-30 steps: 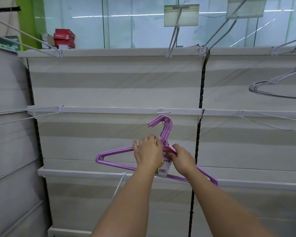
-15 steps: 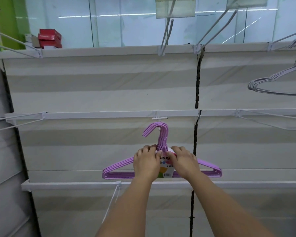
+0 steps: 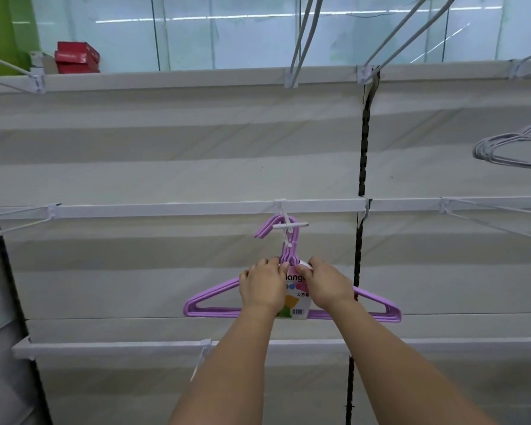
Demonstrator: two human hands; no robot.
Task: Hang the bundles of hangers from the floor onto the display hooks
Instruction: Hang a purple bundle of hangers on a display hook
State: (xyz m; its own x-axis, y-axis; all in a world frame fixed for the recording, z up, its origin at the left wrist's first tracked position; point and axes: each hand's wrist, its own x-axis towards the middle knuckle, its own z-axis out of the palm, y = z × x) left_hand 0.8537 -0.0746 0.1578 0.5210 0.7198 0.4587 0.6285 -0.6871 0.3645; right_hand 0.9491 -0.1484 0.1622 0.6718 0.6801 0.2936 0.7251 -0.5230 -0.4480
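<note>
Purple bundle (image 3: 215,309) now has its hook necks up at the display hook (image 3: 288,225), where half a second ago they sat just under it. Left hand (image 3: 262,286) and right hand (image 3: 327,285) pinch the neck beside the label (image 3: 298,305). Hook tops look threaded; release seems close.

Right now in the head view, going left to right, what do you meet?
Red boxes → left hand → paper label → right hand → black slotted upright → grey hangers.
</note>
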